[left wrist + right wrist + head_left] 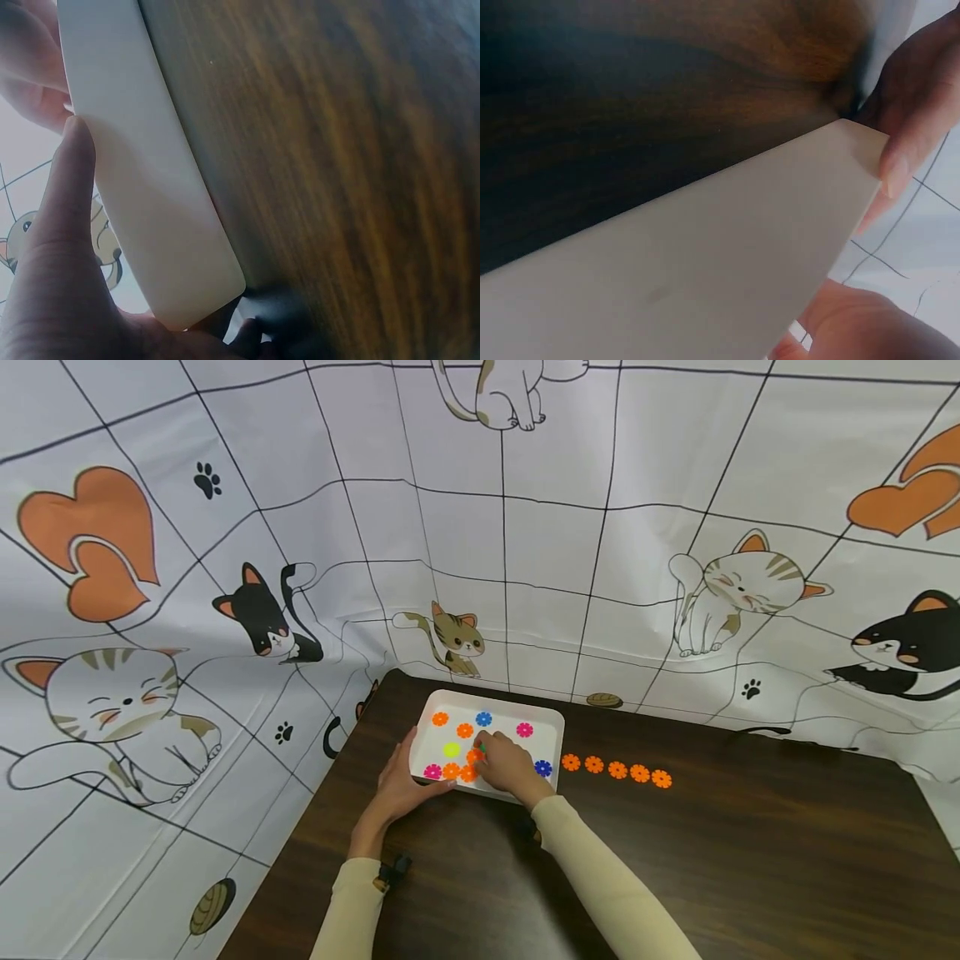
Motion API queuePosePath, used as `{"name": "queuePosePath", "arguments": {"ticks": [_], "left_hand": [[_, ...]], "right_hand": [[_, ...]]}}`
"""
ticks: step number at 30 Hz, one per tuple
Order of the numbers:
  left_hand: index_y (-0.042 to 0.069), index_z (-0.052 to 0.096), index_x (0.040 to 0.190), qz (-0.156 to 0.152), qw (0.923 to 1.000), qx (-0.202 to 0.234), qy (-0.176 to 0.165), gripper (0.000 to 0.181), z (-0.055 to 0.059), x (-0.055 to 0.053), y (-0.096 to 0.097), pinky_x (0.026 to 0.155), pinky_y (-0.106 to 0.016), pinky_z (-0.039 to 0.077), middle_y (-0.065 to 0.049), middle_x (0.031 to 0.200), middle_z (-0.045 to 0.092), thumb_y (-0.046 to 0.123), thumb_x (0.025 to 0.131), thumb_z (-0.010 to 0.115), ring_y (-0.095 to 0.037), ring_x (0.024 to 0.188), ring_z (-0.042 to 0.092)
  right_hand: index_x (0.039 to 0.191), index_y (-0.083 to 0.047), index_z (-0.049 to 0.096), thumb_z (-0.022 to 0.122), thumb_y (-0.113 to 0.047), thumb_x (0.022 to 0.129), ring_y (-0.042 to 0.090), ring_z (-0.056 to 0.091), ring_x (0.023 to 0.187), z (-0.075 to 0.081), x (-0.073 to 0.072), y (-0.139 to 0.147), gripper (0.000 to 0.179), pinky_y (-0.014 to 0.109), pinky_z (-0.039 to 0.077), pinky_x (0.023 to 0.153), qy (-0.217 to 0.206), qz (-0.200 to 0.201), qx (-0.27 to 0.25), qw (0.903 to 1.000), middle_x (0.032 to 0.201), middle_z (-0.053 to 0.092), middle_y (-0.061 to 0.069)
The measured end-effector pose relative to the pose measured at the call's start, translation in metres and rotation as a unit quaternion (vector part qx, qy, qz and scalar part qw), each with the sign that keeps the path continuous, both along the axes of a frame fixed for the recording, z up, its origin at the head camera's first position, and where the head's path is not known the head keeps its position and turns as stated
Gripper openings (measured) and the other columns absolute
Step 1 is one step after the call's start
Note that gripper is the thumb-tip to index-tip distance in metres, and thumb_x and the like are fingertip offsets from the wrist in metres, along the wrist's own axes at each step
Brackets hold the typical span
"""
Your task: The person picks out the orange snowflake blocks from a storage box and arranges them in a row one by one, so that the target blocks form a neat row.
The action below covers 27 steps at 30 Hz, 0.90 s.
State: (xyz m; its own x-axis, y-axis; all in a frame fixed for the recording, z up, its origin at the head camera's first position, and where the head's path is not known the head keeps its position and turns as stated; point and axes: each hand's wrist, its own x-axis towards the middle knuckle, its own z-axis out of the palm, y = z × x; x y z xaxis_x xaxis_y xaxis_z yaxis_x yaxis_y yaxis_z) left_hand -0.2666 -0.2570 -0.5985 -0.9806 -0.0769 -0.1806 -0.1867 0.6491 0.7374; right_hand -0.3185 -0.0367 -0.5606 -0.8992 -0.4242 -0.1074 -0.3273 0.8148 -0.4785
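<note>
Tray [504, 705] | left fingers [401, 756] grip rim | right fingers [491, 758] curled over discs [452, 771], hold unclear | orange row [617, 770] beside

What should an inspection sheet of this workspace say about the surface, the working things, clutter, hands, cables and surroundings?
Surface: dark brown wood-grain table.
Job's things: white rectangular tray with flower-shaped pieces, including orange, blue and pink; five orange flower-shaped pieces in a row to its right.
Clutter: nothing seen.
Hands: left hand grips the tray's near left corner; right hand is over the tray, its grasp unclear.
Cables: nothing seen.
Surroundings: white wall covering with black grid lines and cat drawings.
</note>
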Motion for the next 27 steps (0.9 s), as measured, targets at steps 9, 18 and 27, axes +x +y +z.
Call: {"name": "queuePosePath", "arguments": {"ticks": [9, 18, 27], "left_hand": [[0.03, 0.006, 0.165, -0.012, 0.9997, 0.004, 0.021, 0.124, 0.0034, -0.0001, 0.0022, 0.123, -0.074, 0.009, -0.015, 0.172, 0.016, 0.059, 0.074, 0.084, -0.043, 0.161, 0.009], [0.029, 0.007, 0.165, -0.01, 0.9997, 0.003, 0.022, 0.125, 0.0014, 0.0009, 0.0031, 0.123, -0.073, 0.009, -0.014, 0.172, 0.017, 0.062, 0.072, 0.084, -0.043, 0.16, 0.01], [0.029, 0.007, 0.165, -0.005, 0.9998, 0.002, 0.017, 0.125, -0.0001, 0.0013, 0.0011, 0.123, -0.074, 0.008, -0.014, 0.172, 0.017, 0.063, 0.072, 0.084, -0.042, 0.161, 0.008]], "right_hand": [[0.128, -0.014, 0.063, 0.066, -0.026, 0.099, 0.024, 0.063, 0.083, 0.0017, -0.0041, -0.005, 0.031, 0.046, 0.061, 0.083, -0.008, -0.019, 0.035, 0.9992, 0.115, 0.064, 0.01], [0.121, -0.012, 0.057, 0.069, -0.022, 0.097, 0.022, 0.059, 0.08, 0.0006, -0.0019, -0.0039, 0.028, 0.044, 0.061, 0.083, -0.02, -0.028, 0.021, 0.9992, 0.107, 0.06, 0.009], [0.117, -0.012, 0.059, 0.06, -0.012, 0.101, 0.021, 0.062, 0.079, 0.0017, 0.0013, -0.0046, 0.016, 0.042, 0.061, 0.076, 0.018, -0.014, 0.007, 0.9997, 0.103, 0.065, 0.008]]}}
